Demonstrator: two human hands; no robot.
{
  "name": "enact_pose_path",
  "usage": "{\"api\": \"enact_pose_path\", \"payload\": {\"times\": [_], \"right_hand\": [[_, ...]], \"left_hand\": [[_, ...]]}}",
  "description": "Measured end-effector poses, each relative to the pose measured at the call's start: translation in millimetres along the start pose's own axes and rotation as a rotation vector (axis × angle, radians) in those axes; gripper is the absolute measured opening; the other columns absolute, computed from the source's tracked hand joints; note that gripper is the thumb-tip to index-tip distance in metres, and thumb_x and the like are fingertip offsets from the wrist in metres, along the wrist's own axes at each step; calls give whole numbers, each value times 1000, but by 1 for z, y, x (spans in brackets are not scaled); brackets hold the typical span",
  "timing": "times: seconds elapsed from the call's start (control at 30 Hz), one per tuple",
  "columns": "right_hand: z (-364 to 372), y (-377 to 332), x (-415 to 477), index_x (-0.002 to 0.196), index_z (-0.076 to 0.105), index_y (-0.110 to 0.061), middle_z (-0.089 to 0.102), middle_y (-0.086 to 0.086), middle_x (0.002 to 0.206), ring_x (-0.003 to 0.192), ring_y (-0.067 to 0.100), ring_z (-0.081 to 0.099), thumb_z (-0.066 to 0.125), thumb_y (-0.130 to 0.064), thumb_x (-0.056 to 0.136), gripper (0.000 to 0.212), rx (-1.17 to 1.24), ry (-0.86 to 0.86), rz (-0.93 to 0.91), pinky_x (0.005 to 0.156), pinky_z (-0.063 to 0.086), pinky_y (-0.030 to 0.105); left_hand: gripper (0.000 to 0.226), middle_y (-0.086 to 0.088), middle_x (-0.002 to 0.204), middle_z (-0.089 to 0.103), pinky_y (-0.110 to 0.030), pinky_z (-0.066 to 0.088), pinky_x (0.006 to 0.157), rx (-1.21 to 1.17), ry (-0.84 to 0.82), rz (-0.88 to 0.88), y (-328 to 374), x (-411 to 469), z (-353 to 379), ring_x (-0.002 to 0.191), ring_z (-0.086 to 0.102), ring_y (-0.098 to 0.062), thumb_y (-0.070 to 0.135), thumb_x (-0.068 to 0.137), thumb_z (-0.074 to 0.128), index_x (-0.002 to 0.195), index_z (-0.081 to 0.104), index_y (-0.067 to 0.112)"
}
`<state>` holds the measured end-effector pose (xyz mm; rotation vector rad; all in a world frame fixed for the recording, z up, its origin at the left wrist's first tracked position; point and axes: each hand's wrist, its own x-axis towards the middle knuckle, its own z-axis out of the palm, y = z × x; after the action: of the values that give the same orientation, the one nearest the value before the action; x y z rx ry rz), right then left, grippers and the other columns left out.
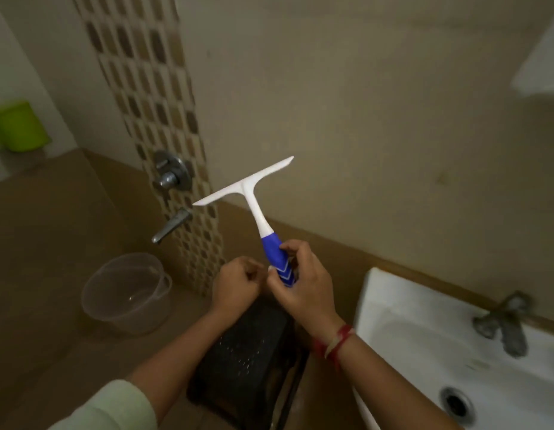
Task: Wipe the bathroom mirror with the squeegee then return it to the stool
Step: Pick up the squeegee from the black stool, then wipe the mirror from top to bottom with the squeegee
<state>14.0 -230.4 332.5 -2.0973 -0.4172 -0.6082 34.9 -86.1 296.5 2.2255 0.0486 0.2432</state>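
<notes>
Right grip (303, 283) holds squeegee (253, 201), blade up, above stool (238, 352).

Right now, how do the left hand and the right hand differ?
The right hand grips the squeegee by its blue handle; the left hand is curled into a fist beside it and appears to hold nothing. The right wrist wears a red thread band; the left wrist is bare. Both hover over the dark stool.

Clear bucket (108, 311); wall tap (170, 226); sink (378, 293)
</notes>
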Motion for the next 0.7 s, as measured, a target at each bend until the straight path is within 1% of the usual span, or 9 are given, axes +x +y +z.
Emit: {"api": "enact_pose_path", "payload": {"times": [0.07,0.2,0.27,0.37,0.43,0.47,0.53,0.6,0.7], "right_hand": [[-27,-18,13,104,47,-27,60,-7,91,73,9,55,62,-30,73,34,-23,81,-97,60,50,27],[-83,-53,39,108,46,-25,54,-13,93,74,-3,46,62,-32,76,37,-33,193,-271,64,41,5],[-114,-72,52,109,46,-23,49,-16,91,71,-4,45,63,-32,77,37,-26,267,-351,62,39,1],[-158,-96,68,109,45,-24,46,-22,83,60,3,50,63,-30,78,36,8,375,-415,49,43,11],[-188,-109,75,110,43,-22,48,-20,82,58,5,54,63,-27,79,37,16,432,-454,45,45,15],[-203,-113,77,110,43,-21,50,-18,83,58,6,55,63,-26,79,38,9,462,-470,45,46,16],[-230,-118,81,111,42,-20,52,-16,86,57,8,57,63,-23,80,38,-1,509,-481,46,47,18],[-256,-120,82,111,41,-21,51,-20,93,59,10,59,63,-23,80,38,-21,557,-489,47,49,20],[-294,-121,80,112,40,-25,50,-17,109,71,12,63,62,-24,80,39,-38,652,-517,50,52,23]], "left_hand": [[9,1,73,68,-27,49,64,-120,66,13,33,7,-9,68,64,-15,16,75,70,71,63,20],[16,2,90,66,-31,51,64,-73,144,237,86,21,-26,74,62,-11,1,74,66,58,62,4],[13,4,98,65,-33,52,67,-80,151,322,112,29,-34,78,60,-4,-1,75,64,62,63,-1],[9,3,98,66,-34,53,66,-88,208,448,157,38,-39,76,62,-8,-6,71,59,64,63,-4],[30,2,94,66,-34,52,64,-159,256,564,193,38,-40,76,63,-11,-12,67,56,48,47,9],[41,3,92,66,-32,51,63,-191,275,614,210,38,-39,77,63,-11,-13,66,55,46,37,18],[50,4,90,64,-27,49,62,-239,300,703,243,37,-37,80,64,-11,-13,65,55,48,28,24],[44,3,88,63,-22,46,62,-272,314,797,277,37,-36,85,63,-10,-10,65,56,48,29,21],[32,1,87,61,-26,44,71,-313,355,939,325,36,-37,92,61,-11,-2,66,59,51,36,15]]}}
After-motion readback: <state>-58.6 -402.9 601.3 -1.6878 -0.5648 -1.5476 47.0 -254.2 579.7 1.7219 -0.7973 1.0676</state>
